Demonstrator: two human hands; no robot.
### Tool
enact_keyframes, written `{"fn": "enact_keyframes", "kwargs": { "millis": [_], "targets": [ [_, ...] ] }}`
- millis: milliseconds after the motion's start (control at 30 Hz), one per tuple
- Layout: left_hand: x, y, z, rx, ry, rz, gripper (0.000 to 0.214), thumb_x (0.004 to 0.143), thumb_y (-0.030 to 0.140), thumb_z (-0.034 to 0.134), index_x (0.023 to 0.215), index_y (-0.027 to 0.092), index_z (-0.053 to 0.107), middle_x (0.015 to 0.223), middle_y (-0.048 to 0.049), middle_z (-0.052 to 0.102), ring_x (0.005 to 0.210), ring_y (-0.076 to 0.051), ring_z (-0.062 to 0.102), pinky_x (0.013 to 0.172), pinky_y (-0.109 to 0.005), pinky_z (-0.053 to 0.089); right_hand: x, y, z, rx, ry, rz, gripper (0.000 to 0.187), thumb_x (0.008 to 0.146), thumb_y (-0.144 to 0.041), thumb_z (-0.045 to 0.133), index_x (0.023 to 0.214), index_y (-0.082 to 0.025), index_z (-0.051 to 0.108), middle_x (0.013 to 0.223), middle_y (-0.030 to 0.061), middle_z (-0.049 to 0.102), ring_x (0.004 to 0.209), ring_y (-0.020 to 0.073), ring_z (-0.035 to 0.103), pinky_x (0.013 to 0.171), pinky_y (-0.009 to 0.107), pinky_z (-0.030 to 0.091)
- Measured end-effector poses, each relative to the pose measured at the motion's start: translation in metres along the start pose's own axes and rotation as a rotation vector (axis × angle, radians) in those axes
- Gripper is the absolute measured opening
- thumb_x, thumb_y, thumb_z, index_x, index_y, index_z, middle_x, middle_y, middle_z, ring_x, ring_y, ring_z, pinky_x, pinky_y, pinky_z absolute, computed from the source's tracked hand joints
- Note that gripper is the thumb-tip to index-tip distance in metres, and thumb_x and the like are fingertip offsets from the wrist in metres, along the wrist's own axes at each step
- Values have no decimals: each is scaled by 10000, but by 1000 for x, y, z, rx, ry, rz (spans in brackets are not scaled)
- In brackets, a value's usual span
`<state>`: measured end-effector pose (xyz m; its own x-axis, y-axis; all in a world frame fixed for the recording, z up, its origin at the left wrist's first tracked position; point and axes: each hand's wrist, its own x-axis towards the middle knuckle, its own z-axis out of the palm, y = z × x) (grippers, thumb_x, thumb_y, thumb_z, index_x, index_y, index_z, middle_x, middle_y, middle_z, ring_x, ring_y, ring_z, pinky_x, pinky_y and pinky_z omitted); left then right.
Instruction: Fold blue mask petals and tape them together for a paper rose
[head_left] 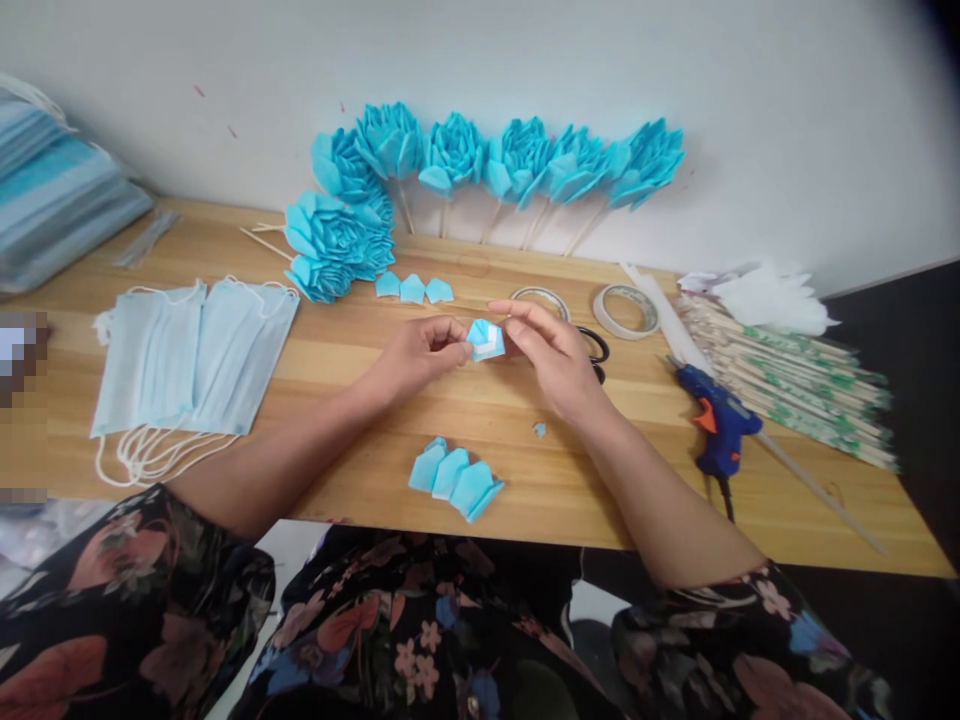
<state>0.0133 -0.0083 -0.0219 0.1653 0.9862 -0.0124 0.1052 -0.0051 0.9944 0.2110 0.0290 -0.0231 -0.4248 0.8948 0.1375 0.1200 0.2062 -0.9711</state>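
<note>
Above the middle of the table, a small folded blue petal (489,349) with a white strip on its face is held up between both hands. My left hand (417,358) pinches its left edge between thumb and fingers. At the petal's right edge, the thumb and fingers of my right hand (551,352) close on it, the index finger reaching over the top. Behind it lie three small blue petals (412,289) in a row. Nearer me rests a group of larger folded blue petals (455,478). A tiny blue scrap (539,430) lies below my right hand.
Several blue flowers on sticks (454,155) lean against the wall. Face masks (191,355) lie left. To the right are tape rolls (626,310), partly hidden black-handled scissors (596,345), a blue glue gun (716,415) and wrapped sticks (802,385).
</note>
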Motion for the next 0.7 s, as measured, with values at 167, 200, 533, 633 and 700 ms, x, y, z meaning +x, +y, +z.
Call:
{"fn": "enact_keyframes", "kwargs": {
  "millis": [167,200,533,633,700],
  "targets": [
    [0,1,0,30,-9,-15,202,731,339,687,711,158,600,599,38,531,550,-76,418,521,-217,303,2,2,0,-37,-28,-19,346,847,-329,666,1184,-253,666,839,-12,664,764,158,615,713,326,509],
    [0,0,0,25,-11,-20,205,732,341,690,714,158,601,600,36,537,549,-76,426,520,-216,308,3,3,1,-44,-29,-19,354,845,-324,660,1191,-246,661,835,-14,661,757,153,609,708,321,502],
    [4,-5,-2,-83,58,-48,251,800,390,678,743,151,625,625,7,584,548,-75,502,505,-186,399,4,2,-2,-2,20,-8,283,869,-308,624,1143,-263,674,788,-22,615,730,156,606,748,347,516],
    [3,-3,-1,-72,35,-33,321,832,457,650,727,154,623,634,2,584,550,-77,499,511,-191,407,4,2,-2,20,16,-1,288,861,-325,642,1141,-262,669,795,-20,615,726,156,607,752,350,526],
    [2,-1,-1,-43,10,-44,316,815,465,671,755,157,636,647,3,592,555,-81,498,516,-199,406,4,2,-1,31,10,8,293,859,-337,650,1143,-264,664,806,-19,621,725,155,607,747,349,534]
  ]
}}
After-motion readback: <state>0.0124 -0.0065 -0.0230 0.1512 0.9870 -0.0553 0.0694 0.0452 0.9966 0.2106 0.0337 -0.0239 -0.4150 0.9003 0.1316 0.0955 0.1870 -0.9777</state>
